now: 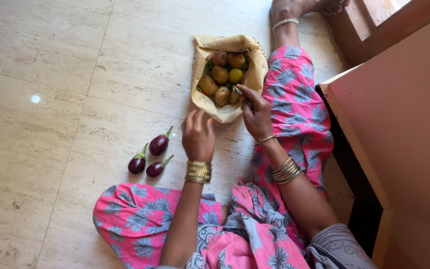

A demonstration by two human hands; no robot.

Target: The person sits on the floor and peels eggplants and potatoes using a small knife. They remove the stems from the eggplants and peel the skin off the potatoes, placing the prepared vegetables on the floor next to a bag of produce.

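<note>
While I am sitting on the pale tiled floor (51, 99), a tan paper bag (210, 107) is lying open in front of me, round-mouthed and crumpled, holding brownish potatoes (220, 74) and a greenish fruit (235, 75). I am gripping the bag's near rim with my right hand (257, 117), fingers pinched closed on the paper. I am hovering my left hand (198, 137) just beside the bag, fingers loosely curled and holding nothing. Three small purple eggplants (150, 157) are lying near it.
</note>
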